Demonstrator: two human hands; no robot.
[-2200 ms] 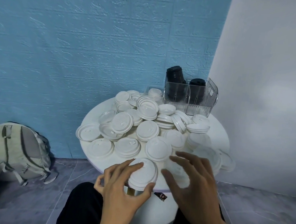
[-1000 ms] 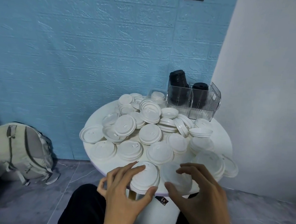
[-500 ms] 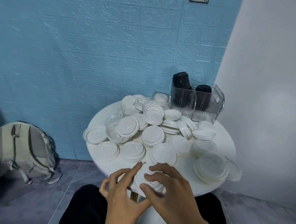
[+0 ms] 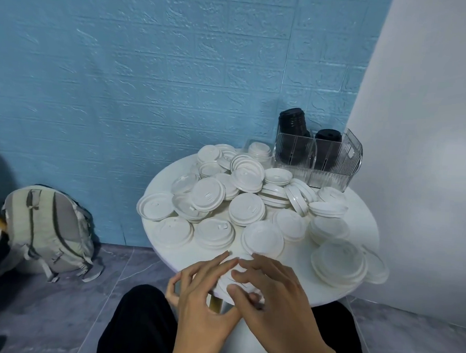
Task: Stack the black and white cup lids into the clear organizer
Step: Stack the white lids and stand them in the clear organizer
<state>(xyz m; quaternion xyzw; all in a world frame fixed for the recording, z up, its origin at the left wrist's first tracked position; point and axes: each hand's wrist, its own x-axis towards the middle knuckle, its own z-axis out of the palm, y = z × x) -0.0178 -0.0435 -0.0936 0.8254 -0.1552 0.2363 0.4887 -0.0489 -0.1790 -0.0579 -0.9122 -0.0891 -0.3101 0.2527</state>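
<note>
Several white cup lids lie loose and in small stacks over a round white table. At the back right stands the clear organizer, with black lids stacked in two of its compartments. At the table's near edge my left hand and my right hand close together around a small stack of white lids, which the fingers mostly hide. A taller white stack sits near the right edge.
A blue textured wall stands behind the table and a white panel to its right. A grey backpack leans on the floor at left. My dark-trousered legs are under the near edge.
My right hand has come left from the table's right part onto the stack that my left hand was holding; both hands now enclose it. The view has tilted up slightly.
</note>
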